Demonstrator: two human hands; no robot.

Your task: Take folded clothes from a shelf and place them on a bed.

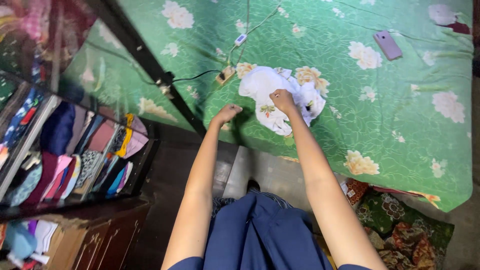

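Note:
A crumpled white garment [265, 87] with small flower prints lies on a bed covered by a green floral sheet [380, 115]. My right hand [282, 100] is closed on a fold of the garment near its middle. My left hand [227, 113] is a loose fist just left of the garment, above the sheet near the bed's edge; nothing shows in it.
A lilac phone [388, 45] lies on the sheet at the upper right. A power strip [226, 75] with a white charger [241, 39] and cables sits behind the garment. At left an open wardrobe [75, 150] holds stacked folded clothes. A patterned rug [400, 230] covers the floor.

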